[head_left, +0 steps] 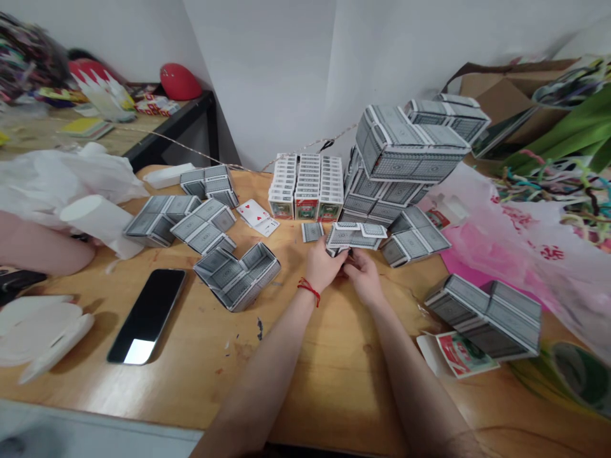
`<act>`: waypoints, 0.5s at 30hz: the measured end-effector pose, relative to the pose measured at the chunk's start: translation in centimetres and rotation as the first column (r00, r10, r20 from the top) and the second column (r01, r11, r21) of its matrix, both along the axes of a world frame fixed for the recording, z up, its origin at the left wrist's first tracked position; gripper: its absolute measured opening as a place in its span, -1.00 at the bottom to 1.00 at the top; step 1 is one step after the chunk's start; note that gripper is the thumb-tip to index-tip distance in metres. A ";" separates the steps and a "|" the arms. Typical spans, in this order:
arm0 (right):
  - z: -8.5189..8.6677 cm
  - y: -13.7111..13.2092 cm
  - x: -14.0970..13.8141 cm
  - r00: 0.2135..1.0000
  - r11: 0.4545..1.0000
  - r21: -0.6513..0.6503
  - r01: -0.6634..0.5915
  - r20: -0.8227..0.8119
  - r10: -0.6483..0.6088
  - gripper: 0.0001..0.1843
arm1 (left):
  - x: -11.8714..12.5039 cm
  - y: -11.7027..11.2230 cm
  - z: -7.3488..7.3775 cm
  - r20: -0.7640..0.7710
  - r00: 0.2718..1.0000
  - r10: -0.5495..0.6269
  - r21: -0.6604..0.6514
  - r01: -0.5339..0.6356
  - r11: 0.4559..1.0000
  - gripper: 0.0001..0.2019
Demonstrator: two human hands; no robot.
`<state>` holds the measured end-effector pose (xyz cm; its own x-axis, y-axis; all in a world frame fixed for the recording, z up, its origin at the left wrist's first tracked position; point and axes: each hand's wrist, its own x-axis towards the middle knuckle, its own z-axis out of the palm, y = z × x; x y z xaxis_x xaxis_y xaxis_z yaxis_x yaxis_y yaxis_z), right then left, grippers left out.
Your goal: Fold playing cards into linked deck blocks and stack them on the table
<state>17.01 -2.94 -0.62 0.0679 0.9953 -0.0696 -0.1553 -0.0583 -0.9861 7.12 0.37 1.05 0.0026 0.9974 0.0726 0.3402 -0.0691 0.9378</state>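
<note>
Both hands are together at the middle of the table, holding a small structure of folded playing cards (351, 236) with grey patterned backs. My left hand (324, 266) grips its left lower side, and a red string bracelet is on that wrist. My right hand (363, 275) has its fingers closed at the near lower edge; the fingertips are partly hidden. A loose pile of playing cards (312, 232) lies face down just left of the structure. Right beside it stands a finished-looking card block (416, 236). Behind are upright rows of boxed card decks (306, 187).
A tall stack of card blocks (410, 149) rises at the back right. More card blocks (237, 275) sit at left, near a black phone (147, 316). Face-up cards (258, 216) lie behind them. At right are another card block (484, 316), an opened card box (465, 353) and pink plastic (515, 229).
</note>
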 end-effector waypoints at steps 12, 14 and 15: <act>-1.5 0.3 0.1 0.978 0.996 0.086 0.006 0.205 -0.024 -0.56 | 0.0 0.0 0.1 0.018 1.000 0.018 -0.013 -0.017 1.000 -0.74; -1.4 0.3 0.1 0.978 0.996 0.094 0.005 0.209 -0.025 -0.55 | 0.0 0.0 0.2 0.017 1.000 0.021 -0.008 -0.021 1.000 -0.74; -1.4 0.3 0.1 0.977 0.995 0.098 0.007 0.210 -0.028 -0.55 | 0.0 -0.1 0.2 0.015 1.000 0.026 -0.006 -0.026 1.000 -0.74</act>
